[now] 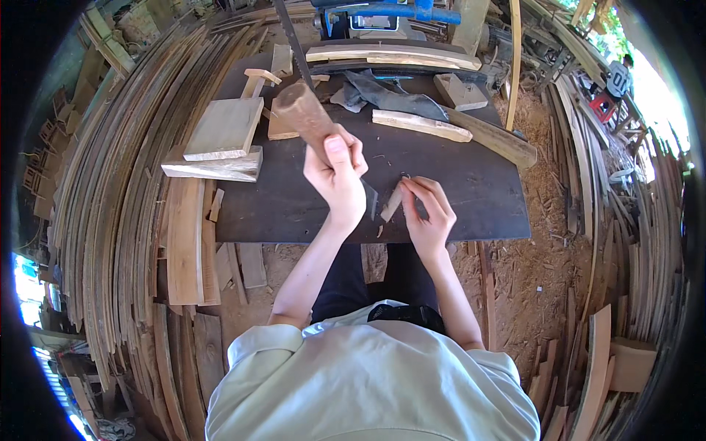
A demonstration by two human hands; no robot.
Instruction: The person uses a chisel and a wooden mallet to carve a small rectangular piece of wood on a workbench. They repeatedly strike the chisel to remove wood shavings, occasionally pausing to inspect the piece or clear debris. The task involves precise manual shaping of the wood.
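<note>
My left hand (337,176) is closed round a thick round wooden handle (300,110), its end raised over the dark tabletop (471,206). A flat metal blade (371,202), partly hidden by that hand, points down beside it. My right hand (430,213) pinches a short pale wood stick (391,202) above the table near its front edge. A few small wood shavings lie on the table below.
Boards (220,128), a batten (419,125) and dark cloth (390,92) lie on the table. Blue machinery (390,15) stands behind. Long timber stacks (110,184) line both sides. A person (618,79) is at the far right.
</note>
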